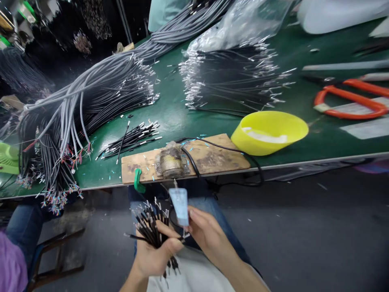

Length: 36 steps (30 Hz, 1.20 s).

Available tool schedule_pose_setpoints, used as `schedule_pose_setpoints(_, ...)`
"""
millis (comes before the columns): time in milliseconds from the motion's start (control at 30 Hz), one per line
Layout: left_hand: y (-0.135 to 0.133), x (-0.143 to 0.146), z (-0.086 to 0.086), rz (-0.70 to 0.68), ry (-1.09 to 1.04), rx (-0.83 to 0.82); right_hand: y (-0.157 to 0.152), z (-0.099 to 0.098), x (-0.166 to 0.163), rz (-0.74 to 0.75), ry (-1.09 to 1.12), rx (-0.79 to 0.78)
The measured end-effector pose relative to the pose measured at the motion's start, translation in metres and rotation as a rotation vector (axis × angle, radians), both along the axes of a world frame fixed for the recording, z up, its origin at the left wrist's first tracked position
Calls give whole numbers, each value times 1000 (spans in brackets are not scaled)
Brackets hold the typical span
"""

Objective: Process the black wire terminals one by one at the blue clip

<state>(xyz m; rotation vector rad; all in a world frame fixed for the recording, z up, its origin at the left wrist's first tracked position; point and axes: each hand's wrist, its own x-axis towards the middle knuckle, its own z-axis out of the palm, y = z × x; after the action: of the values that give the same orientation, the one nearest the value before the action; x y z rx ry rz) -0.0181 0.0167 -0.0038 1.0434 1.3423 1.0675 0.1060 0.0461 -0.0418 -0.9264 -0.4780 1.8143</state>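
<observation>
My left hand is closed round a bundle of short black cables with stripped, silvery ends, held above my lap. One cable end pokes out past its thumb toward my right hand. The fingers of that right hand are curled together beside a light blue tapered piece; what they pinch is hidden. This blue piece hangs below a small motor-like cylinder wrapped in clear film, at the front edge of a wooden board.
A green table carries a pile of short cables, a larger black cable stack and long grey cables. Right of the board stand a yellow cup and orange-handled scissors. Another person's purple sleeve shows at left.
</observation>
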Motion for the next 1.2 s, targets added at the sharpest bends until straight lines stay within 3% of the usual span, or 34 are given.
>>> schedule_pose_setpoints(233, -17, 0, -8, 3, -103, -204, -21, 15, 8, 2, -322, 459)
schedule_pose_setpoints(333, -19, 2, -8, 4, -131, -231, -21, 20, 7, -40, -448, 576)
schedule_pose_setpoints(467, -16, 1, -4, -30, -120, -205, -19, 16, 5, 24, -382, 564)
schedule_pose_setpoints(667, -12, -2, 5, -100, -68, -62, -20, 6, -5, 250, 281, 267)
schedule_pose_setpoints(767, -10, -1, 7, -96, -47, -4, -15, 7, -7, 349, 458, 154)
schedule_pose_setpoints(867, -9, 0, 7, -80, -25, 33, -9, 9, -4, 356, 388, 91)
schedule_pose_setpoints(1000, -8, -1, 5, -52, 12, 59, 3, 10, 5, 296, 108, 155)
schedule_pose_setpoints(1200, -5, -2, -1, 124, 90, 133, 35, 31, 12, -82, -366, 262)
